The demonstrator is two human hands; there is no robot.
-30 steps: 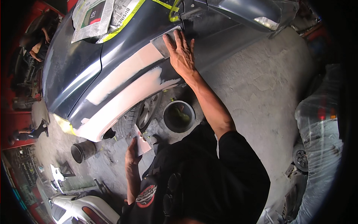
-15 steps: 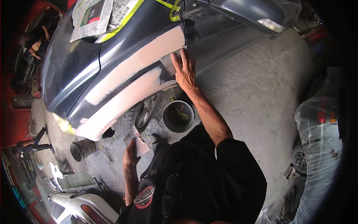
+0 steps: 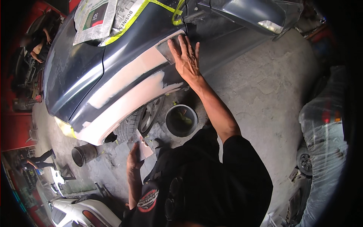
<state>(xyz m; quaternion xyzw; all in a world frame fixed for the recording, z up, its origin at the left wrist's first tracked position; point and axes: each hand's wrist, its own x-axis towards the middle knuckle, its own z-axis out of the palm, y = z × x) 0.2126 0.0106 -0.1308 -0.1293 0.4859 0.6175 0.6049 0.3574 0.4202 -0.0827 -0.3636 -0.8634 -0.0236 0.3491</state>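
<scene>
My right hand presses a thin grey rectangular sheet against the dark car fender, its fingers spread flat over the sheet and its thumb held apart. Under the sheet's edge runs a long pale pink filler patch. A second pink patch curves along the wheel arch. Down by my body, my left hand is closed around a flat pinkish plate; a greyish piece shows at its upper end. What lies under the right fingers is hidden.
Below the fender stand a dark bucket with something greenish inside and another bucket. The car wheel is close by. Newspaper with yellow tape covers part of the hood. A side mirror juts out. Other people are at far left.
My right hand and the grey sheet have moved up along the fender, onto the upper end of the pink patch. The left hand still grips the plate, almost unmoved.
</scene>
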